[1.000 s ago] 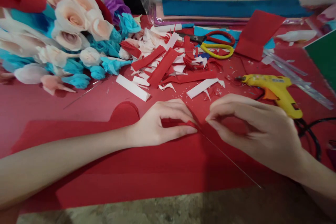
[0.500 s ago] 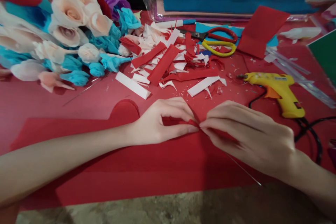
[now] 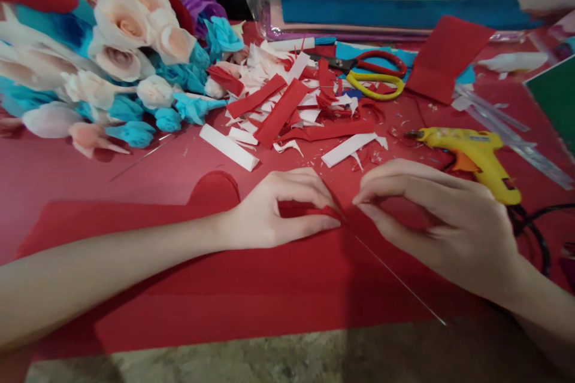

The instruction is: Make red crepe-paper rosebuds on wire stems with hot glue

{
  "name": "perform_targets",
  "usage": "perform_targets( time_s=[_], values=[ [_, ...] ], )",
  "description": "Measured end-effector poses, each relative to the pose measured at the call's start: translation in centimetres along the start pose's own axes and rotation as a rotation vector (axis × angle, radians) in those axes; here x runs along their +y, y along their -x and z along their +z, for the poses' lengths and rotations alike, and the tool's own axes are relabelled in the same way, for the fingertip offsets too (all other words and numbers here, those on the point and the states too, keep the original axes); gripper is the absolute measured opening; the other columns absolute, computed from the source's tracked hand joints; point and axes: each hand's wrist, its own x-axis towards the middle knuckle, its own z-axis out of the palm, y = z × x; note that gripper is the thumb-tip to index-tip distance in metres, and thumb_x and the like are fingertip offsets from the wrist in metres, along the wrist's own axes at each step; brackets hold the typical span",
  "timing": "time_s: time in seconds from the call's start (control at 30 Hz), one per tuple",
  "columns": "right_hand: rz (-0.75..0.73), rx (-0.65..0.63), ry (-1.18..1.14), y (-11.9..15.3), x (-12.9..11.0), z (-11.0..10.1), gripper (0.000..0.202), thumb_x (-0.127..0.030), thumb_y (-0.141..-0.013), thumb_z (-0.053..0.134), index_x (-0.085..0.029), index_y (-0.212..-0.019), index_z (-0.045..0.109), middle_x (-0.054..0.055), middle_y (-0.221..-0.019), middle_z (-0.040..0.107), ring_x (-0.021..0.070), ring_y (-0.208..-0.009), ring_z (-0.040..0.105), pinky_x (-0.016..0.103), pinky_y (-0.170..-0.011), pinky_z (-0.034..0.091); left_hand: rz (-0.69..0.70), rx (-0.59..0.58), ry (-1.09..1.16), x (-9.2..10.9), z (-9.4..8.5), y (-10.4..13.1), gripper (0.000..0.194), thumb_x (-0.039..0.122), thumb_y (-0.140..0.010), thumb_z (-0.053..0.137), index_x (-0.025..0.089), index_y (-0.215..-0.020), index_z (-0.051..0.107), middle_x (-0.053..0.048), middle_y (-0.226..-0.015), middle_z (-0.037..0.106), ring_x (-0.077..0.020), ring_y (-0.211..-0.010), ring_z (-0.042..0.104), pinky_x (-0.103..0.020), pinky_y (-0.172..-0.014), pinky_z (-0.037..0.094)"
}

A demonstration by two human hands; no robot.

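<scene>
My left hand point(image 3: 287, 206) is closed in a pinch on a small piece of rolled red crepe paper point(image 3: 331, 212), mostly hidden behind the fingers. A thin wire point(image 3: 399, 280) slants out from the pinched end down to the right, past the table edge. My right hand point(image 3: 435, 224) is just right of that end, above the wire. Its fingers are curled, with the thumb and index tips slightly apart and nothing visible between them. Beneath both hands lies a long sheet of red crepe paper point(image 3: 251, 275), with a rounded red paper piece point(image 3: 214, 190) behind my left wrist.
Paper flowers point(image 3: 123, 27) crowd the back left. Red and white paper scraps point(image 3: 283, 111) are heaped in the middle, beside scissors point(image 3: 375, 78). A yellow glue gun point(image 3: 471, 152) with a black cord lies behind my right hand, near clear glue sticks point(image 3: 516, 137).
My right hand has drawn slightly back and right from the pinched paper end, its fingers loosening and exposing more of the wire. My left hand keeps its hold in nearly the same place.
</scene>
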Motion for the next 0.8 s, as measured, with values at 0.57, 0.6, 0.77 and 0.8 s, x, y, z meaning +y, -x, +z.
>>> perform_targets(
  time_s=[0.57, 0.6, 0.77, 0.8],
  values=[
    [-0.238, -0.054, 0.165, 0.22, -0.15, 0.47, 0.01, -0.01, -0.082, 0.05, -0.015, -0.084, 0.059, 0.002, -0.077, 0.06, 0.0106, -0.071, 0.055, 0.021, -0.063, 0.047, 0.015, -0.017, 0.011, -0.24, -0.13, 0.04, 0.007, 0.006, -0.073, 0.06, 0.009, -0.077, 0.065, -0.009, -0.075, 0.065, -0.014, -0.074, 0.058, -0.028, -0.07, 0.05],
    [-0.25, -0.066, 0.181, 0.27, -0.09, 0.5, 0.011, -0.01, -0.083, 0.048, -0.016, -0.082, 0.058, 0.002, -0.075, 0.06, 0.0103, -0.069, 0.055, 0.021, -0.061, 0.046, 0.012, -0.017, 0.009, -0.24, -0.14, 0.03, 0.007, 0.006, -0.073, 0.06, 0.01, -0.077, 0.065, -0.009, -0.075, 0.065, -0.0141, -0.074, 0.058, -0.029, -0.07, 0.05],
    [-0.226, 0.006, 0.296, 0.46, 0.17, 0.72, 0.009, -0.01, -0.08, 0.052, -0.018, -0.08, 0.055, 0.001, -0.074, 0.06, 0.0107, -0.067, 0.054, 0.022, -0.061, 0.046, -0.017, -0.036, -0.002, -0.1, -0.13, 0.1, 0.009, 0.008, -0.074, 0.06, 0.011, -0.079, 0.067, -0.009, -0.075, 0.065, -0.0136, -0.073, 0.058, -0.027, -0.069, 0.049],
    [-0.189, 0.047, 0.292, 0.41, 0.22, 0.73, 0.009, -0.009, -0.079, 0.053, -0.018, -0.081, 0.055, 0.001, -0.076, 0.06, 0.0111, -0.07, 0.055, 0.022, -0.065, 0.046, -0.018, -0.035, -0.005, -0.06, -0.12, 0.1, 0.009, 0.008, -0.074, 0.06, 0.01, -0.079, 0.067, -0.009, -0.075, 0.065, -0.0133, -0.073, 0.057, -0.026, -0.068, 0.049]
  ],
)
